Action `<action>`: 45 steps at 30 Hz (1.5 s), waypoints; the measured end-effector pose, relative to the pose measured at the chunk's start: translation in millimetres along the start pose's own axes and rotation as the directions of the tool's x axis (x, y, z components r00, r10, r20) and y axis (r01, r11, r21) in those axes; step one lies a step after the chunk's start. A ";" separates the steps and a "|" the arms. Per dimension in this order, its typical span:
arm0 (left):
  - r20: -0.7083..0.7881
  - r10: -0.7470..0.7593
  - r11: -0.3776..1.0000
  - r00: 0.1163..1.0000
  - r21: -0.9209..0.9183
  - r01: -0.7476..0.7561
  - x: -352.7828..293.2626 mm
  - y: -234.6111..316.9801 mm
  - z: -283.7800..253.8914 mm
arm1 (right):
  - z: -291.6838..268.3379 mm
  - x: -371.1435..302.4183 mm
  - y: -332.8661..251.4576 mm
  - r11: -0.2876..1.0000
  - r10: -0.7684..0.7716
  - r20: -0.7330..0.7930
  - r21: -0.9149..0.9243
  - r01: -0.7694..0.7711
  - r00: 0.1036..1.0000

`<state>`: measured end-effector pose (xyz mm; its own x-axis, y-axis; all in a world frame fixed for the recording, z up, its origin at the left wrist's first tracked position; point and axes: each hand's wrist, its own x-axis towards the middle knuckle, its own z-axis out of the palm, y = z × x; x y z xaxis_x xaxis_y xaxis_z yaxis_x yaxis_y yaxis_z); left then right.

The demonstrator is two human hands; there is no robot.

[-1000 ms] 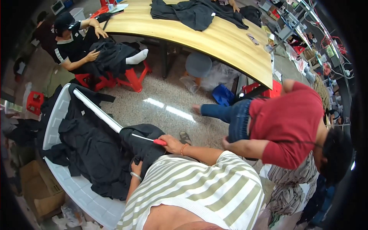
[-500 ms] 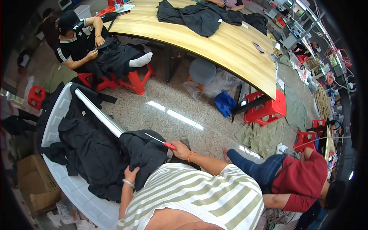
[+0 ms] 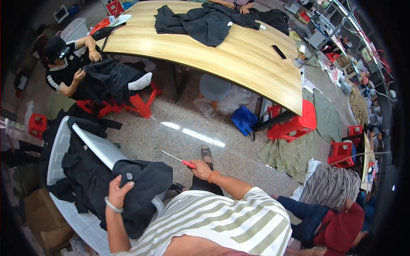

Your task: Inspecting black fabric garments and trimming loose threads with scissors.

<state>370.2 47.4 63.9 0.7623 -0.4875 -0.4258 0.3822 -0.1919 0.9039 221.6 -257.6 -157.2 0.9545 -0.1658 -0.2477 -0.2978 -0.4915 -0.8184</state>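
Observation:
A dark garment [image 3: 147, 181] drapes over the rim of a large white plastic tub [image 3: 96, 147]. My left hand [image 3: 119, 192] grips this cloth, thumb up, just below a small round button-like disc [image 3: 129, 176]. More dark cloth [image 3: 85, 164] is heaped inside the tub. My right hand [image 3: 200, 169] is closed round the red handle of a tool with a long thin metal shaft [image 3: 171, 156]. The shaft points left over the floor, its tip apart from the garment. Whether it is a screwdriver or an awl cannot be told.
Ahead stands a wood-topped table [image 3: 179, 49] with dark garments and a phone [image 3: 279, 51]. A person in black [image 3: 64, 64] sits at left on red stools, cloth on lap. At right a person in a dark red shirt [image 3: 341, 226] bends low. Cardboard [image 3: 49, 213] lies beside the tub.
My left hand has moved up the garment, which now lies flatter with the round disc showing. The tool now points over bare floor instead of the cloth. The person in red bends lower.

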 end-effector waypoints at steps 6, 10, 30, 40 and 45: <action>0.113 0.100 0.989 0.989 0.102 -0.112 105.3 128.0 68.8 | -64.8 24.3 46.9 0.995 0.038 -0.057 0.096 -0.033 0.998; 0.306 0.667 0.322 0.680 0.704 -0.633 208.4 234.8 133.1 | -123.0 29.0 77.3 0.991 0.123 -0.212 0.073 -0.109 0.970; 0.391 -0.097 0.935 0.915 0.352 -0.052 449.0 69.4 256.7 | -218.7 25.4 115.4 0.975 0.209 -0.153 -0.048 -0.218 0.966; -0.519 -0.238 0.971 0.821 -0.153 0.185 150.5 -100.9 27.0 | -177.2 122.4 35.0 0.955 -0.089 0.402 -0.224 0.193 0.911; -0.690 -0.288 0.948 0.664 -0.302 0.096 70.3 -133.3 -8.5 | -107.3 154.8 -80.1 0.907 -0.161 0.595 -0.226 0.356 0.788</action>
<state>377.2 45.9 -86.8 0.7568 0.3193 -0.5703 0.5939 0.0286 0.8041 391.7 -335.6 -74.4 0.8080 0.4569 -0.3720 0.0662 -0.6978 -0.7132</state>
